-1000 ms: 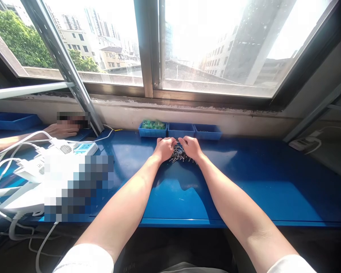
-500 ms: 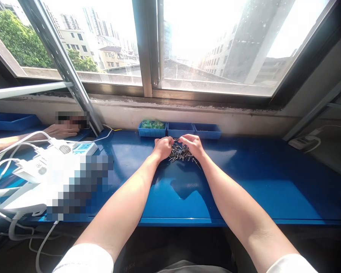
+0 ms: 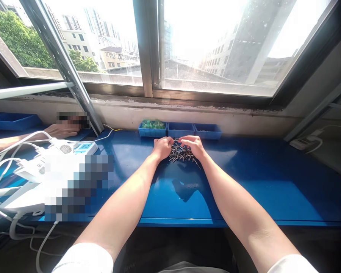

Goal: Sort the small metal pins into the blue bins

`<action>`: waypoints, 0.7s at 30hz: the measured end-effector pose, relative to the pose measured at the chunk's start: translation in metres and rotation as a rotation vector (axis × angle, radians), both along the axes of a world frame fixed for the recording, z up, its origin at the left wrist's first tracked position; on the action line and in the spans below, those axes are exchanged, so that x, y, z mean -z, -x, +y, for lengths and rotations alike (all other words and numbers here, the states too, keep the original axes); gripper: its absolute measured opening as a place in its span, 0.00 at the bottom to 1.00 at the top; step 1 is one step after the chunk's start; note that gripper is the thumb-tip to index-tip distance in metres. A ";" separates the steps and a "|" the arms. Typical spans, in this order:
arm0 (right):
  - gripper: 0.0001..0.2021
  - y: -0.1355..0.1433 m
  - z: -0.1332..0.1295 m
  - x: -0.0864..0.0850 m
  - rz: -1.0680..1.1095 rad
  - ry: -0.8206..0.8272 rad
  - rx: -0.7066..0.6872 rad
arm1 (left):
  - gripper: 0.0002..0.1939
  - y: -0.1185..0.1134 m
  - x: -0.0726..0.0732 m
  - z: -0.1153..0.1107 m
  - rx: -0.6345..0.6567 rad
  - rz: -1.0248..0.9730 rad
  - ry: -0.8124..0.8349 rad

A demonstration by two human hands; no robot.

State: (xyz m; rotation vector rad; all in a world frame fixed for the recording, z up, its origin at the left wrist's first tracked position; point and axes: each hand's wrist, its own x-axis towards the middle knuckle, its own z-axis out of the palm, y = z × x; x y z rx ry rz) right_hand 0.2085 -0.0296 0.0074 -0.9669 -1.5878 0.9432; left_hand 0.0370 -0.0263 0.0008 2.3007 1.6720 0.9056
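A loose pile of small, thin metal pins, rivet-like in shape (image 3: 182, 153), lies on the blue tabletop between my hands. My left hand (image 3: 162, 148) is closed at the pile's left edge, thumb and fingers pressed together. Opposite it, my right hand (image 3: 193, 145) curls over the right side, its fingers bent in a pinch towards the left fingertips. Thin dark pieces show in the narrow gap between the two hands. What each hand pinches is too small to make out.
Behind the pile stand three blue bins: one with green packets (image 3: 152, 128), a middle bin (image 3: 181, 129) and a right bin (image 3: 207, 131). White plugs and cables (image 3: 61, 146) crowd the left side. Another person's hand (image 3: 66, 129) rests beyond the metal post (image 3: 86, 102).
My right fingers have shifted very slightly at the pile's far edge. My left hand and the pile look much the same.
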 end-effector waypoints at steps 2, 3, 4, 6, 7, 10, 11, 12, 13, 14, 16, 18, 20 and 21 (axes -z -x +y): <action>0.15 0.000 0.000 0.000 -0.008 -0.001 -0.010 | 0.15 0.000 0.001 0.000 -0.004 -0.003 -0.003; 0.15 0.000 0.000 0.000 -0.017 -0.001 -0.011 | 0.15 0.000 0.001 0.000 -0.007 -0.004 -0.004; 0.15 0.000 0.000 0.000 -0.026 -0.001 -0.010 | 0.16 0.000 0.001 0.000 -0.007 -0.004 -0.002; 0.15 -0.001 0.001 0.001 -0.033 0.000 -0.004 | 0.16 0.000 0.001 0.000 -0.004 -0.005 0.003; 0.15 -0.001 0.001 0.001 -0.029 0.000 -0.002 | 0.16 0.000 0.001 0.000 0.001 -0.005 0.004; 0.15 -0.002 0.003 0.004 0.004 -0.006 -0.002 | 0.18 0.000 0.001 0.002 -0.007 -0.019 0.000; 0.14 -0.003 0.004 0.005 0.020 -0.015 0.002 | 0.19 0.000 0.001 0.003 -0.026 -0.030 0.001; 0.14 -0.004 0.006 0.006 0.034 -0.030 0.016 | 0.20 0.001 0.002 0.004 -0.052 -0.043 0.002; 0.14 -0.005 0.007 0.007 0.036 -0.050 0.042 | 0.21 0.001 0.003 0.005 -0.080 -0.056 0.003; 0.14 -0.006 0.009 0.007 0.021 -0.074 0.084 | 0.22 0.002 0.004 0.007 -0.108 -0.063 0.005; 0.16 -0.010 0.012 0.009 -0.069 -0.132 0.222 | 0.21 0.004 0.007 0.010 -0.153 -0.060 0.012; 0.18 -0.015 0.015 0.011 -0.194 -0.174 0.423 | 0.20 0.006 0.009 0.012 -0.185 -0.043 0.029; 0.21 -0.021 0.019 0.013 -0.306 -0.179 0.618 | 0.18 0.007 0.011 0.014 -0.208 -0.025 0.054; 0.23 -0.023 0.021 0.014 -0.354 -0.171 0.687 | 0.18 0.008 0.011 0.014 -0.215 -0.015 0.064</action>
